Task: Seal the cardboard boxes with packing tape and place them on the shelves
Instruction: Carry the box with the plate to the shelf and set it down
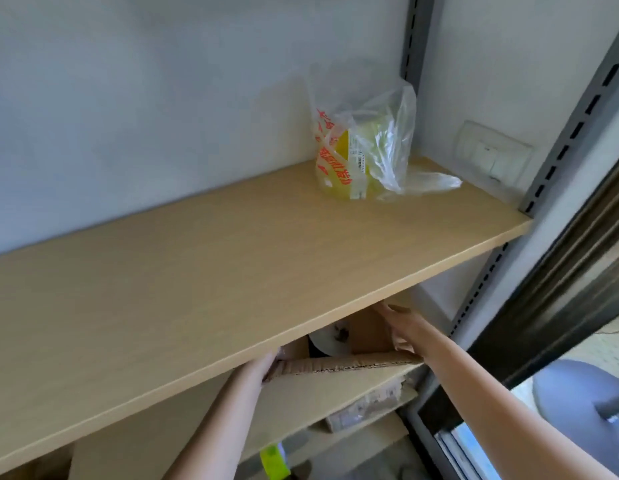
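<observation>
An open brown cardboard box sits on the lower shelf, mostly hidden under the upper shelf board. Inside it I see a white round object. My left hand grips the box's near left corner, its fingers partly hidden by the board's edge. My right hand holds the box's right wall, fingers stretched along the outside and thumb hooked over the top edge. A clear plastic bag of yellowish tape rolls stands at the back right of the upper shelf.
Grey slotted uprights frame the shelves on the right. A wall switch plate sits beyond the shelf end. A wrapped packet lies below the box, a green item lower down. A grey-blue stool stands at right.
</observation>
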{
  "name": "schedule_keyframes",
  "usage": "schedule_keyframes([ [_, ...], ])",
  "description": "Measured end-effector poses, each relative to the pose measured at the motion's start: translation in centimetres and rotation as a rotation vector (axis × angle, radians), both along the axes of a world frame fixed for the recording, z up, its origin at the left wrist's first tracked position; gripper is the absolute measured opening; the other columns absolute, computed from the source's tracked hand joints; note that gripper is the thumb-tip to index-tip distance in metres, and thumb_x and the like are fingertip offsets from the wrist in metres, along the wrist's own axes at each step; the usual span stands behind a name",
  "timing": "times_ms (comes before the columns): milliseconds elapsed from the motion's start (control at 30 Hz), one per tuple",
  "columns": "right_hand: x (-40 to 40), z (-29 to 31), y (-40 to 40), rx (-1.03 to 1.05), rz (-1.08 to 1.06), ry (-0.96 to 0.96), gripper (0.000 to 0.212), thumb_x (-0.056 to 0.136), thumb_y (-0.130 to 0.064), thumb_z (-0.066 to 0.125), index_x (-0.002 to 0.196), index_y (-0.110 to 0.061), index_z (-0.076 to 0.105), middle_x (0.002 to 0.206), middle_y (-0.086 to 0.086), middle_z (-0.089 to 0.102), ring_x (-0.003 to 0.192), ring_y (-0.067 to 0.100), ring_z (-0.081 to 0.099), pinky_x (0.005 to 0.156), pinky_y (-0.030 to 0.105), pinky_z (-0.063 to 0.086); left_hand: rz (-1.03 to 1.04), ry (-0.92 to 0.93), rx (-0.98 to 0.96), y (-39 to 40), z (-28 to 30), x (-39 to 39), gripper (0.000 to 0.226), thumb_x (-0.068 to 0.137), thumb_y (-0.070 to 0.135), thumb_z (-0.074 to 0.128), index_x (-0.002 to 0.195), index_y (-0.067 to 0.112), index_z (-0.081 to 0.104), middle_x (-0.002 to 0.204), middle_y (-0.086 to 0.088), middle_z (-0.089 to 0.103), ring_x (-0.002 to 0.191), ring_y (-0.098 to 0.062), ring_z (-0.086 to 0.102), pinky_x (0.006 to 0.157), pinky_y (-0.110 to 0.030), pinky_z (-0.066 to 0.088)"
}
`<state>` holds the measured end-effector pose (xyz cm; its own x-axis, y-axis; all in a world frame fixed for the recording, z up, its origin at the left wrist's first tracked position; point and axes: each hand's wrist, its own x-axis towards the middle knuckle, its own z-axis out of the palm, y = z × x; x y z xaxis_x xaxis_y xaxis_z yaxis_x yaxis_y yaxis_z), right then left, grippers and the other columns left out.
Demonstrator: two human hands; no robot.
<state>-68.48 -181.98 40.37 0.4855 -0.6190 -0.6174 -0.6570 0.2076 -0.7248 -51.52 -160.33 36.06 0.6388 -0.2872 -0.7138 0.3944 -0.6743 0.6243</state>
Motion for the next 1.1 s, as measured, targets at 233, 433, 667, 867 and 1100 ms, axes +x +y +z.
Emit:
schedule_keyframes([
  [233, -3.1, -0.4, -6.2, 0.025, 0.228, -0.037, 0.067, 0.09, -0.064, 0.054, 0.135, -0.014, 0.057, 0.132, 0.008, 0.062, 0.121, 0.028, 0.057, 0.106, 0.035, 0.041, 0.173, -0.191, -0.071, -5.1, 1.0, -6.3, 0.023, 0.093, 0.036, 0.061, 0.108, 0.018, 0.065, 0.109, -0.006, 0.064, 0.086, -0.018, 0.06, 0.081, -0.034, 0.05],
  [433, -4.4, 1.0, -6.0, -0.003, 0.325, -0.048, 0.071, 0.086, -0.07, 0.052, 0.133, -0.018, 0.06, 0.13, 0.005, 0.064, 0.119, 0.027, 0.059, 0.103, 0.032, 0.041, 0.244, -0.142, -0.053, -3.2, 2.1, -10.3, 0.038, 0.092, 0.048, 0.06, 0.124, 0.027, 0.057, 0.109, 0.003, 0.057, 0.089, -0.013, 0.056, 0.074, -0.026, 0.039],
  [667, -2.2, -0.2, 1.6, -0.024, 0.425, -0.038, 0.099, 0.069, -0.089, 0.051, 0.14, -0.02, 0.054, 0.138, 0.007, 0.059, 0.127, 0.03, 0.053, 0.112, 0.041, 0.038, 0.304, -0.179, -0.069, 6.0, 2.4, -10.1, 0.031, 0.086, 0.047, 0.067, 0.111, 0.03, 0.061, 0.104, 0.004, 0.063, 0.088, -0.01, 0.056, 0.084, -0.029, 0.039],
  [867, 0.9, -0.2, 10.8, 0.041, 0.518, -0.049, 0.064, 0.093, -0.058, 0.053, 0.143, -0.019, 0.047, 0.138, 0.007, 0.057, 0.126, 0.027, 0.052, 0.098, 0.031, 0.039, 0.484, -0.244, -0.071, 15.5, 3.0, -10.2, 0.059, 0.083, 0.046, 0.069, 0.134, 0.023, 0.049, 0.126, -0.003, 0.06, 0.108, -0.022, 0.059, 0.094, -0.038, 0.045],
  [1100, 4.1, 0.2, 14.5, 0.195, 0.589, -0.094, 0.039, 0.095, -0.047, 0.059, 0.122, -0.018, 0.06, 0.139, 0.016, 0.055, 0.126, 0.03, 0.053, 0.105, 0.036, 0.042, 0.589, -0.117, -0.057, 19.6, 2.7, -9.2, 0.064, 0.088, 0.049, 0.061, 0.141, 0.019, 0.044, 0.137, -0.008, 0.049, 0.118, -0.025, 0.048, 0.09, -0.035, 0.036],
])
